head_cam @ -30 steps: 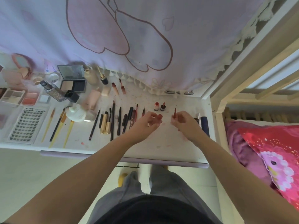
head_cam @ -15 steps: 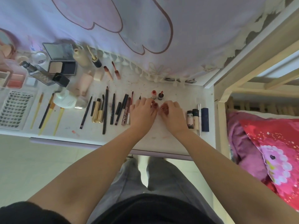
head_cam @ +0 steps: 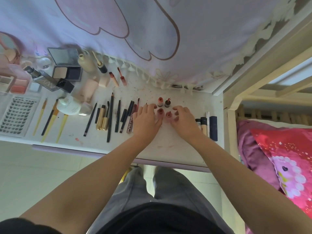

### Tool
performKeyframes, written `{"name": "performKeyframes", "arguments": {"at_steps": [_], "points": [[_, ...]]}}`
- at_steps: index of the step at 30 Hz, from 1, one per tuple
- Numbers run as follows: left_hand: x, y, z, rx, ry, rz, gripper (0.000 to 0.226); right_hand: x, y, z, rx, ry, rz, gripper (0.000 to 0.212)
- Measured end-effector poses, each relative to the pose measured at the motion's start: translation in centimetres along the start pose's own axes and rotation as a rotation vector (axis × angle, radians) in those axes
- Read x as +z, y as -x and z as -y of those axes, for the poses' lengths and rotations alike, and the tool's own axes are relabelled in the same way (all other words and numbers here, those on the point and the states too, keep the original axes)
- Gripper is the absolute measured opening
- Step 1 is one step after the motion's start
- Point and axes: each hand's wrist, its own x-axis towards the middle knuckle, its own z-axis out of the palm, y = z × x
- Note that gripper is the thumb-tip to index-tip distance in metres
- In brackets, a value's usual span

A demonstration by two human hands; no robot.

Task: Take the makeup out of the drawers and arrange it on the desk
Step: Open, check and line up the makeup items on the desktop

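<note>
Two small lip tubes stand side by side on the white desk (head_cam: 177,149): a dark red tube (head_cam: 160,111) and a red tube (head_cam: 168,114). My left hand (head_cam: 146,121) holds the dark red one between thumb and fingers. My right hand (head_cam: 184,121) pinches the red one with curled fingers. Just behind them stand an orange mini bottle (head_cam: 160,102) and a brown mini bottle (head_cam: 167,103). The lower parts of the held tubes are hidden by my fingers.
Left of my hands lie a row of pencils and mascaras (head_cam: 110,119), brushes (head_cam: 50,119), a lash tray (head_cam: 16,115) and palettes (head_cam: 67,72). Concealer tubes (head_cam: 205,124) lie at the right. A curtain (head_cam: 152,39) hangs behind; a bed (head_cam: 278,149) borders the desk's right side.
My hands went from raised, with the tubes in them, down onto the desk. The two tubes now stand in front of the mini bottles.
</note>
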Motion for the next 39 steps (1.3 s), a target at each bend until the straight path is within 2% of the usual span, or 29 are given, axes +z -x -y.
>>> {"name": "performKeyframes", "arguments": {"at_steps": [3,5,7,9,12,14,20,24,27,30,33,39], "points": [[-0.2,2.0,-0.1,-0.001,0.087,-0.066,0.014,-3.8,-0.4,-1.4,-0.006,0.070,-0.027,0.024],[0.5,3.6,-1.1,0.094,0.094,-0.007,0.011,-6.0,-0.8,-2.4,0.027,0.166,0.026,0.020],[2.0,4.3,-3.1,0.173,0.063,0.112,0.016,-6.7,-1.3,-2.8,0.036,0.327,0.144,0.021],[3.7,4.0,-5.1,0.158,-0.034,0.217,0.028,-6.1,-1.9,-2.8,0.018,0.491,0.232,0.026],[5.4,2.8,-7.0,0.061,-0.174,0.317,0.042,-4.9,-2.6,-3.0,-0.028,0.658,0.230,0.029],[5.9,2.2,-7.3,0.019,-0.202,0.322,0.046,-4.4,-3.0,-2.9,-0.053,0.686,0.215,0.027],[5.5,2.2,-6.2,-0.070,-0.130,0.244,0.037,-3.3,-3.0,-2.3,-0.134,0.564,0.173,0.019],[4.4,3.4,-4.6,-0.026,-0.152,0.200,0.031,-3.2,-2.3,-1.4,-0.061,0.499,0.208,0.032],[3.3,4.6,-3.5,0.034,0.020,0.138,0.015,-3.6,-1.5,-0.9,-0.002,0.291,0.297,0.039],[2.1,5.3,-2.3,0.110,0.205,0.259,0.010,-4.6,0.1,-0.4,0.081,0.006,0.456,0.043],[0.8,5.2,-1.2,0.200,0.175,0.454,0.013,-5.5,2.1,-0.2,0.148,-0.224,0.575,0.035],[-1.9,4.8,0.2,0.329,0.180,0.485,0.020,-5.0,4.7,0.4,0.277,-0.536,0.540,0.024]]}}
